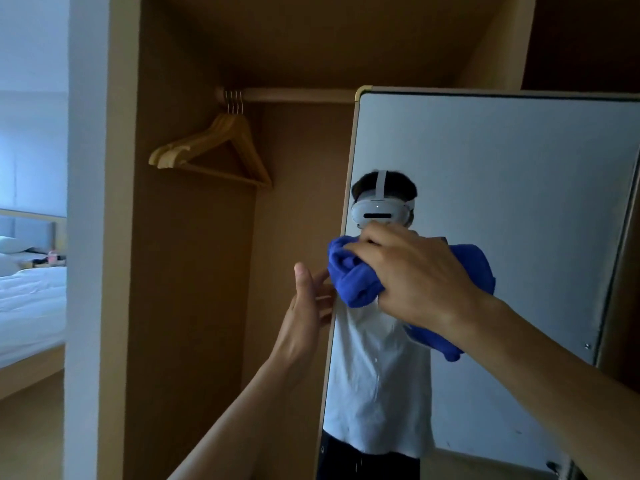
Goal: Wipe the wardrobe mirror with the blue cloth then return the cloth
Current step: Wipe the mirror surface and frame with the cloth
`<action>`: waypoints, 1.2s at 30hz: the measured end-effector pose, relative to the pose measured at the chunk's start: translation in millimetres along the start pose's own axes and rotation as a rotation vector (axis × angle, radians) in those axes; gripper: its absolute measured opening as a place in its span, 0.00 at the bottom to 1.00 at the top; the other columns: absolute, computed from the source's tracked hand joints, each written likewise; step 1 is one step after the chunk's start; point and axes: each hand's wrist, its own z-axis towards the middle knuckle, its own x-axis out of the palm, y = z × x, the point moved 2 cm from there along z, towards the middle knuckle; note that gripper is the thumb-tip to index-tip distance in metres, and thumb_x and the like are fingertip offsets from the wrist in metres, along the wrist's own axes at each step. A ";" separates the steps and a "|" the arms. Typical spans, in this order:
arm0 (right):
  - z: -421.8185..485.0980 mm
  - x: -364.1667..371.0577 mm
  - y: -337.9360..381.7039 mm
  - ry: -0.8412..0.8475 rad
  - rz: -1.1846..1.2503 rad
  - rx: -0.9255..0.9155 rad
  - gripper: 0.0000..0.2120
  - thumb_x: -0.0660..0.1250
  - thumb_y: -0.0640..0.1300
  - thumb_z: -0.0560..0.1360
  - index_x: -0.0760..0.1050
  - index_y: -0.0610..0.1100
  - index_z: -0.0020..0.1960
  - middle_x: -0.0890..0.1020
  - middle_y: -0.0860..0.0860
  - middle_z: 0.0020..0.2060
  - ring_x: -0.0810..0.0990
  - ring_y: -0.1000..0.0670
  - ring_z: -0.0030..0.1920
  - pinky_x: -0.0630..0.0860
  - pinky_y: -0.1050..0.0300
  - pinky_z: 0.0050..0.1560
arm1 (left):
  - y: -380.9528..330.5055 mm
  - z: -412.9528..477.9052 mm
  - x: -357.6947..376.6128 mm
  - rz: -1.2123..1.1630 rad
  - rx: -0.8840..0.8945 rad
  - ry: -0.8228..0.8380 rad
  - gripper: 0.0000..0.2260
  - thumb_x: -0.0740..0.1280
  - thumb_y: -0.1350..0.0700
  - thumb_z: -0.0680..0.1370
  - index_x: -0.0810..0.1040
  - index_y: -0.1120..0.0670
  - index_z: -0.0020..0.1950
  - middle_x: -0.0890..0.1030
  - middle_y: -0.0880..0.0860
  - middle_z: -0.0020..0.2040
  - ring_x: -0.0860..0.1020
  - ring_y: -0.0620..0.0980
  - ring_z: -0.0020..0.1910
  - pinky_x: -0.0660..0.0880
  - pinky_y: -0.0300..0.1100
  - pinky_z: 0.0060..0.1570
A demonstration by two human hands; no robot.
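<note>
The wardrobe mirror [502, 188] is a tall framed panel swung out to the right of the open wardrobe. My right hand [415, 275] presses a bunched blue cloth [349, 275] against the glass near the mirror's left edge, at mid height. The cloth's reflection shows blue beside and below my wrist. My left hand [304, 313] grips the mirror's left frame edge just below the cloth, fingers curled around the back and thumb up. The glass reflects a person in a white shirt wearing a white headset.
Wooden hangers [214, 150] hang from a rail [298, 95] inside the open wardrobe bay [194, 271] on the left. Past a white wall edge [86, 237], a bed with white bedding [31, 306] stands at the far left.
</note>
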 end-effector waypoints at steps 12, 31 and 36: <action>-50.5 56.3 40.8 0.100 -0.024 0.001 0.17 0.68 0.42 0.68 0.77 0.50 0.56 0.81 0.54 0.51 0.76 0.49 0.51 0.77 0.53 0.46 | 6.3 -0.1 -2.8 -0.074 -0.025 0.053 0.31 0.44 0.29 0.79 0.86 0.40 0.49 0.87 0.40 0.48 0.84 0.36 0.49 0.78 0.29 0.42; -72.6 73.2 39.1 -0.047 -0.068 0.053 0.16 0.70 0.42 0.74 0.76 0.45 0.61 0.82 0.49 0.52 0.80 0.45 0.51 0.78 0.46 0.53 | 14.1 -19.8 4.4 0.052 0.015 0.024 0.26 0.47 0.31 0.78 0.78 0.41 0.60 0.83 0.48 0.59 0.81 0.46 0.59 0.76 0.48 0.64; -84.2 76.9 44.5 -0.048 -0.074 0.060 0.12 0.67 0.45 0.78 0.77 0.47 0.60 0.83 0.50 0.52 0.80 0.47 0.50 0.78 0.48 0.52 | 22.8 -22.0 9.7 0.104 0.029 -0.063 0.19 0.50 0.38 0.85 0.79 0.41 0.57 0.81 0.48 0.58 0.80 0.46 0.58 0.76 0.51 0.63</action>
